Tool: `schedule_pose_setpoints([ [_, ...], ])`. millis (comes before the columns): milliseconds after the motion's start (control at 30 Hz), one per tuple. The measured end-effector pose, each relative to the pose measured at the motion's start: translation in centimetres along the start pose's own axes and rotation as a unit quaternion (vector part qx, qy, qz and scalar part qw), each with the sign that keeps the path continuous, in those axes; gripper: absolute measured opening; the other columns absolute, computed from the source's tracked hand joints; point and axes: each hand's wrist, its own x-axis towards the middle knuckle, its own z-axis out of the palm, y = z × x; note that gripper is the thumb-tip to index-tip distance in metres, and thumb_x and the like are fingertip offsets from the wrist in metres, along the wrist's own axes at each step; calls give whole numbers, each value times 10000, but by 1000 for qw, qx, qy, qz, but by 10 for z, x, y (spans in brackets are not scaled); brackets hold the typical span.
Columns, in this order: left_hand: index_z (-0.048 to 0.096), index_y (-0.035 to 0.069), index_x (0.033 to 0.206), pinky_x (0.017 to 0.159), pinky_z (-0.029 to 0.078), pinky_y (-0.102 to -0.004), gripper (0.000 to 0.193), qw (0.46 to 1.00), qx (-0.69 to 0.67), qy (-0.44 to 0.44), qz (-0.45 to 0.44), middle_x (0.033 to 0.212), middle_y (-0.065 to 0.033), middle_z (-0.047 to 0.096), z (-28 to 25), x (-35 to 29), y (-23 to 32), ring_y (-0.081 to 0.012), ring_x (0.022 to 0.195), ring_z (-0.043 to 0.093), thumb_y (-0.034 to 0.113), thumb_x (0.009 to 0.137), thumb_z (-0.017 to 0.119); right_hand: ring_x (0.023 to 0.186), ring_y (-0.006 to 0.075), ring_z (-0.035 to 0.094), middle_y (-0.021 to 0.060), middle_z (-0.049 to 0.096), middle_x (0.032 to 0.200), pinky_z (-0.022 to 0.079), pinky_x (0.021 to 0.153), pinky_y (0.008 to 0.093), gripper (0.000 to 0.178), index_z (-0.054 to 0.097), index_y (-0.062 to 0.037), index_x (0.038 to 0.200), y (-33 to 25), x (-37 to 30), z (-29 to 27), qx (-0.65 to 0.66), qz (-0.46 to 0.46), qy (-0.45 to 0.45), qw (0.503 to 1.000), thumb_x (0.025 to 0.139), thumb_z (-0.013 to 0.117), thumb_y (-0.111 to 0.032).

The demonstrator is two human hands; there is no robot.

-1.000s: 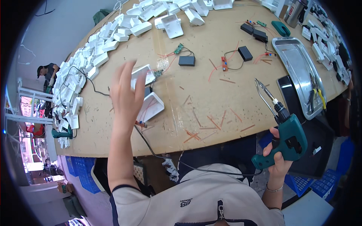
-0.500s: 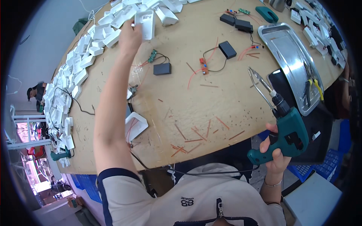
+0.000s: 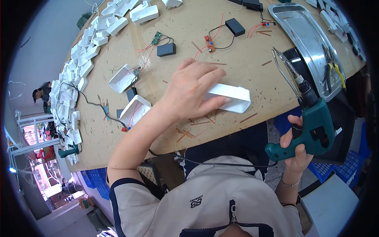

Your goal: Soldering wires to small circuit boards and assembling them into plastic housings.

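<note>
My left hand [image 3: 193, 90] is closed around one end of a white plastic case [image 3: 236, 96], held over the middle of the table. The case is tilted, and its far end sticks out to the right of my fingers. At the right, my right hand [image 3: 295, 152] grips a green pistol-shaped soldering gun [image 3: 319, 126] by its handle. The gun's metal tip [image 3: 290, 67] and a thin bent tube beside it point up and away from me. A black cord [image 3: 213, 163] runs leftward from the handle across my front. Copper-coloured strips [image 3: 185, 134] lie just below the held case.
White cases [image 3: 85, 67] pile along the far left edge. Two open cases, one with wires inside [image 3: 135, 111], sit nearer. Black boxes [image 3: 166, 49] wired to small circuit boards [image 3: 209, 44] lie farther back. A metal tray [image 3: 312, 47] holds yellow-handled pliers [image 3: 338, 76].
My left hand has come back from the far pile toward me and to the right, bringing a white case. My right hand still holds the soldering gun. The view has shifted a little.
</note>
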Motion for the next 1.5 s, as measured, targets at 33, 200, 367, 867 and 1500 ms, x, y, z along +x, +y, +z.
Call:
schedule_pose_setpoints([
  [33,576,43,973,726,427,-365,411,1000,-1,-2,2,924,-99,590,-4,1,-2,-247,808,577,318,683,672,683,105,534,253,450,1224,423,526,198,696,294,69,1293,-1,-2,0,1,-1,3,1000,816,627,-313],
  [200,626,41,967,772,402,-366,381,992,-76,-98,-7,953,-101,599,-17,4,1,-262,806,559,340,731,643,677,99,535,243,458,1222,424,531,201,703,301,62,1294,-3,-7,-2,-2,3,7,1000,811,631,-329],
  [367,631,20,978,740,423,-328,384,989,-49,9,-138,949,-113,601,-10,21,-15,-223,797,562,342,769,624,669,92,536,241,464,1216,423,531,200,688,316,60,1289,-1,-8,-4,-8,-8,13,1000,814,626,-330],
  [867,623,-23,983,541,450,-230,214,892,-214,102,-385,759,-81,625,18,86,-59,-129,587,586,121,825,611,664,88,524,239,440,1241,421,510,193,709,300,51,1305,4,-2,-7,20,8,27,999,815,622,-349],
  [1500,593,29,875,572,433,-278,191,989,-87,50,-106,759,-73,566,-30,-37,43,-187,665,549,-23,695,629,1261,370,313,229,260,1381,318,1027,403,817,246,-42,1343,24,1,73,173,164,-16,971,773,582,-520],
])
